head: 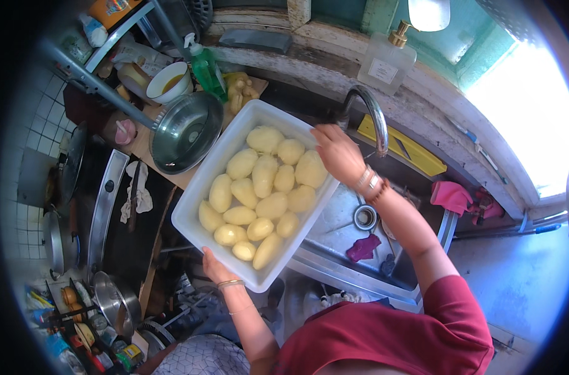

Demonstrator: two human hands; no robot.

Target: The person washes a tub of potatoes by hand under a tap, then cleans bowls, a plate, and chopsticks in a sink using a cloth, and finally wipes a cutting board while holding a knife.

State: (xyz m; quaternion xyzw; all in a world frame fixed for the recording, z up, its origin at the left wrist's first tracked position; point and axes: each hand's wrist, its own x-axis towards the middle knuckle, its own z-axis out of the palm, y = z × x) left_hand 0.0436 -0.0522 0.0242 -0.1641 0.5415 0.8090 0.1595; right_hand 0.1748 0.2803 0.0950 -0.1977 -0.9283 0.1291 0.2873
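A white plastic tub (186,206) holds several peeled potatoes (264,176) in water, tilted in the view, partly over the sink's left side. My left hand (215,266) grips the tub's near left edge, its fingers hidden beneath the rim. On the far right edge lies my right hand (338,152), fingers curled over the rim close to the curved metal faucet (380,122). Below my right forearm is the stainless steel sink (331,225), with a drain strainer (364,217) and a purple cloth (363,248) in it.
Left of the tub stand a metal basin (188,133), a white bowl (169,83) and a green spray bottle (208,70). Ginger (241,90) lies beyond. A yellow slicer (401,145) and pink rubber gloves (451,197) are behind the sink. A soap dispenser (387,61) stands on the ledge.
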